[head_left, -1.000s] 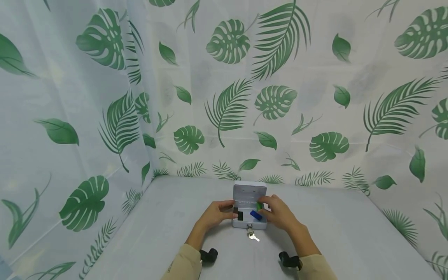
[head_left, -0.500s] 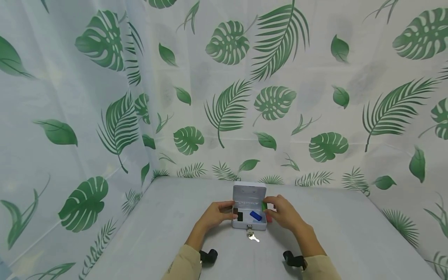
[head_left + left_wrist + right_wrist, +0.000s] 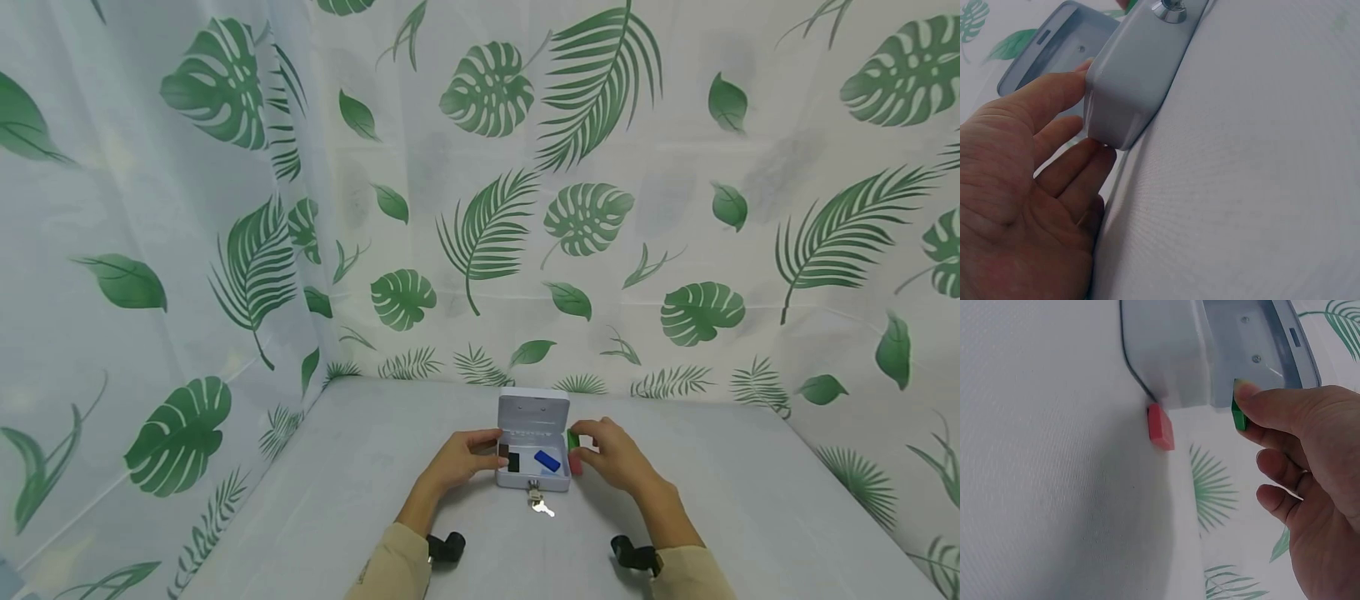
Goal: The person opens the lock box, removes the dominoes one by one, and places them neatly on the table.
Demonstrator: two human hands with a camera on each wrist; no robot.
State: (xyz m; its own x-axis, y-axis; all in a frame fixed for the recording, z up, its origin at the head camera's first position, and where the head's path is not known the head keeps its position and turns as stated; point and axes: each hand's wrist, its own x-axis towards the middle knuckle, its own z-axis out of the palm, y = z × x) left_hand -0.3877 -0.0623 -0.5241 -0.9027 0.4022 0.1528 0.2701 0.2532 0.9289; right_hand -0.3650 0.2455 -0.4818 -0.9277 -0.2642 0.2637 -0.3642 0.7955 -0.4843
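A small grey metal cash box [image 3: 512,481] stands with its lid raised, keys [image 3: 542,506] hanging from its front lock. My left hand [image 3: 462,460] holds the box by its left side, thumb at the rim and fingers against the outer wall in the left wrist view. Just past the box's right side, my right hand [image 3: 611,454] pinches a green block [image 3: 1239,412] between thumb and forefinger, above the table. A red block [image 3: 1160,427] lies on the table close beside the box. Inside the box are a blue block [image 3: 547,461], a black block [image 3: 513,462] and a brown one [image 3: 504,452].
The box rests on a table with a pale cloth [image 3: 360,467]. Behind and to the left hangs a white curtain [image 3: 480,350] with green leaf prints. Each wrist bears a small black camera, such as the right one [image 3: 633,554].
My right hand has carried the green block from inside the box rightward, past its right wall. The red block has come into view beside the box. My left hand stays on the box.
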